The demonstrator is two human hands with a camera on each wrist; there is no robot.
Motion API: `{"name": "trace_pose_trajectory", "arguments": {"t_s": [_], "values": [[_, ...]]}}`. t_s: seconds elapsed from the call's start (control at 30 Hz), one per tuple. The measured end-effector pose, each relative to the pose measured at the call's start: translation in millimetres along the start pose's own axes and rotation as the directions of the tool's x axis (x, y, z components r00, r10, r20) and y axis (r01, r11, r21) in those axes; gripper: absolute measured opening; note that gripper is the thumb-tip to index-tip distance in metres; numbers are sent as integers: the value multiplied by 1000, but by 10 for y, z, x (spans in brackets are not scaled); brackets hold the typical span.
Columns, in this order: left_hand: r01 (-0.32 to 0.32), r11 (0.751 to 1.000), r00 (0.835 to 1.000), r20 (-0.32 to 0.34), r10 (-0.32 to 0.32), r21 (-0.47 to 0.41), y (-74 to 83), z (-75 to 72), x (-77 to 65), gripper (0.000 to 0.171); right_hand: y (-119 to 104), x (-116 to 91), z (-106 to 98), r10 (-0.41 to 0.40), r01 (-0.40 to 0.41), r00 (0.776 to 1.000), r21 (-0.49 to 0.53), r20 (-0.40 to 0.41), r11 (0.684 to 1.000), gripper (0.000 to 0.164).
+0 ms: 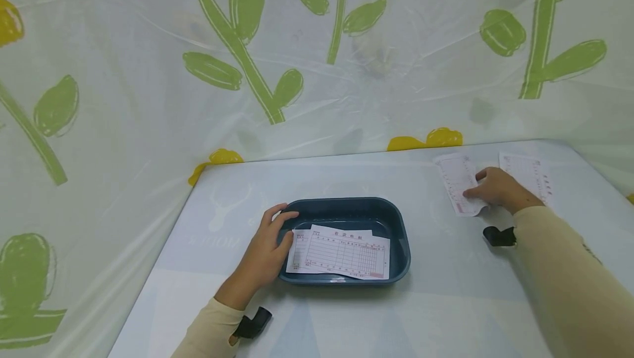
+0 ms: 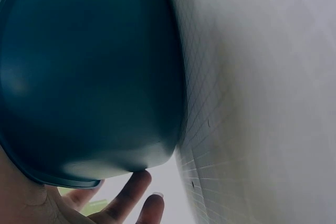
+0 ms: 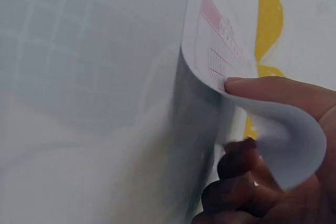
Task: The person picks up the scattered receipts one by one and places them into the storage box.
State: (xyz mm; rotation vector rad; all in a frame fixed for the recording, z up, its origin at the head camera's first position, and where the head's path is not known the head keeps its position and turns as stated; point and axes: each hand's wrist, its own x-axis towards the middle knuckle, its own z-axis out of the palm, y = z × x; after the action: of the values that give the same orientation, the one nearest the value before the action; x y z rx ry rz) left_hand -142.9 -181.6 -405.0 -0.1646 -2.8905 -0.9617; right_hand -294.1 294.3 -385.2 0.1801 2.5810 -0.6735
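Note:
A dark blue plastic basin [image 1: 342, 202] sits on the table, with printed receipt slips [image 1: 346, 253] overlapping inside it. My left hand [image 1: 264, 248] grips the basin's left end at the rim; in the left wrist view its fingers [image 2: 123, 198] curve round the corner of the basin wall [image 2: 94, 77]. At the far right, my right hand [image 1: 500, 188] pinches the lower edge of another receipt slip [image 1: 455, 179]. That slip [image 3: 210, 40] bends up between thumb and fingers in the right wrist view. A further receipt slip [image 1: 527, 174] lies just behind the right hand, partly covered by it.
The white table [image 1: 436, 314] carries faint printed patterns. A sheet [image 1: 317, 99] with green leaves and yellow flowers hangs behind the table's back edge. Black wrist mounts [image 1: 253, 322] show on both sleeves.

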Motion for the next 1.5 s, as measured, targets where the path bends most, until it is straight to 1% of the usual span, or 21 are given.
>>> {"name": "trace_pose_trajectory", "arguments": {"t_s": [0.1,0.3,0.37,0.53,0.6,0.73,0.83,0.93,1.13,1.27,1.4,1.5], "values": [[-6,1000,1000,-6,6,5,0,0,3,40,-6,-38,2,-21,21,1000,7,5,1000,82],[-1,1000,1000,-1,1,8,-1,2,-1,40,-40,-107,77,-101,101,994,3,-47,995,61],[1,1000,1000,2,-1,7,1,3,-5,40,-52,-133,107,-118,118,991,-2,-65,993,62],[-5,1000,1000,-3,5,0,9,7,-12,40,-87,-224,167,-151,151,981,-8,-118,988,71],[-5,1000,1000,-3,5,-1,10,10,-13,40,-97,-254,191,-169,169,975,-7,-143,986,70],[0,1000,1000,3,0,5,13,14,-19,40,-109,-307,243,-193,197,961,3,-199,980,62],[-1,1000,1000,6,1,2,22,9,-17,40,-139,-351,271,-207,218,945,13,-253,976,57],[0,1000,1000,5,0,-2,27,5,-16,40,-181,-402,291,-224,244,921,25,-320,969,53],[1,1000,1000,-5,-1,2,23,14,-29,41,-249,-516,357,-223,284,883,92,-414,954,45],[-5,1000,1000,-12,5,-5,21,20,-22,41,-296,-583,381,-238,317,857,103,-457,943,41],[0,1000,1000,-11,0,-3,18,16,-20,42,-362,-645,396,-256,343,841,105,-476,933,37],[2,1000,1000,-14,-2,1,14,6,-22,42,-412,-686,393,-280,374,821,99,-497,922,35]]}}
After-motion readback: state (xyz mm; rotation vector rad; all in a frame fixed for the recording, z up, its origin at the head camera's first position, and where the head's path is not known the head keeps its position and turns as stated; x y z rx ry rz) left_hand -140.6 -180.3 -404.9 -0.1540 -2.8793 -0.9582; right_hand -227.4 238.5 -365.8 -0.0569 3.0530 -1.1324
